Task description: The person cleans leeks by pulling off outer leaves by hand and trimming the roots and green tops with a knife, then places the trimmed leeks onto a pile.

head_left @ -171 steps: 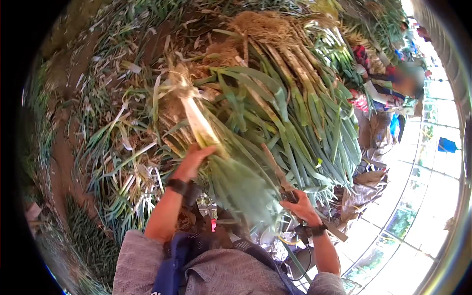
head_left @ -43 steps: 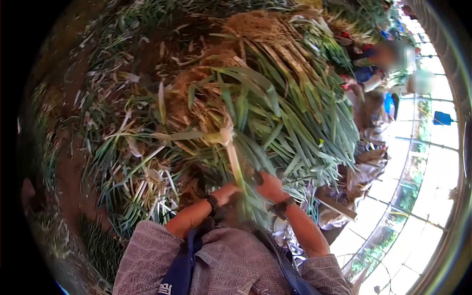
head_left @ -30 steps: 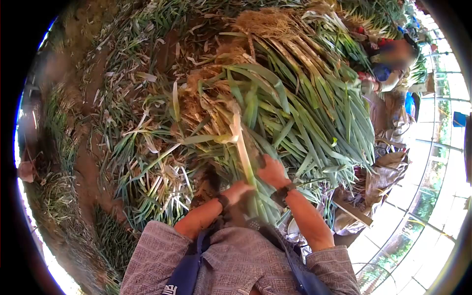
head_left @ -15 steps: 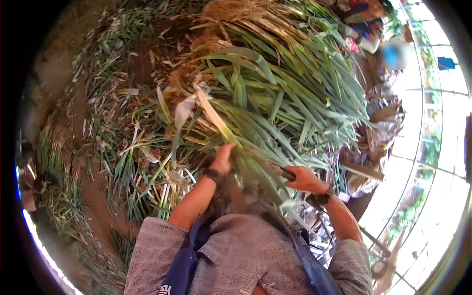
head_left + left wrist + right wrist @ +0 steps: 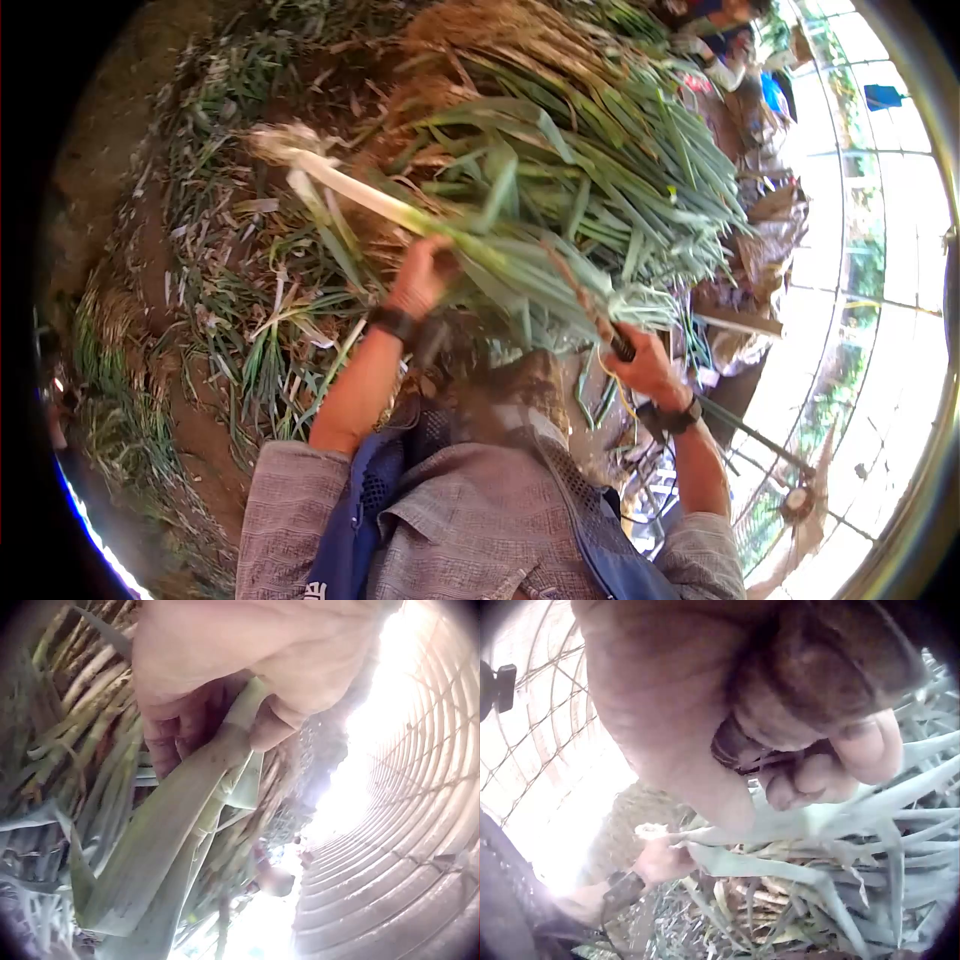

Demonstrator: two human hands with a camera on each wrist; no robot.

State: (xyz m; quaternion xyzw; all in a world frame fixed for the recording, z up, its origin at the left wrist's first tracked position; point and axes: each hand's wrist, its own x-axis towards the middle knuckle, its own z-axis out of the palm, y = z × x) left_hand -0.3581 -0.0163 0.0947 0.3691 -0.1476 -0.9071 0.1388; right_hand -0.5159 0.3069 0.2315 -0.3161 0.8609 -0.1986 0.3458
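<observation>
My left hand point(image 5: 420, 275) grips a leek point(image 5: 365, 197) where its white shaft turns green. The root end points to the upper left, and the leaves trail right, over the pile. A loose outer leaf point(image 5: 330, 228) hangs from near the roots. In the left wrist view, the fingers and thumb close round the stalk, with broad flat leaves point(image 5: 161, 832) spreading below. My right hand point(image 5: 645, 365) holds a knife point(image 5: 583, 295) by its dark handle, its rusty-brown blade pointing up and left, overlapping the leaf ends. The right wrist view shows curled fingers point(image 5: 817, 776) beside the leaves.
A large heap of leeks point(image 5: 600, 150) with brown roots point(image 5: 480, 30) lies ahead. Stripped leaves point(image 5: 270, 350) litter the soil on the left. Brown sacking point(image 5: 770, 235) and a wooden board point(image 5: 738, 320) are at the right. Another person point(image 5: 725, 65) is at the far right.
Both hands were close together over the leek earlier. Since then, the left hand has swung the root end up and left, and the right hand has drawn away to the right with the knife.
</observation>
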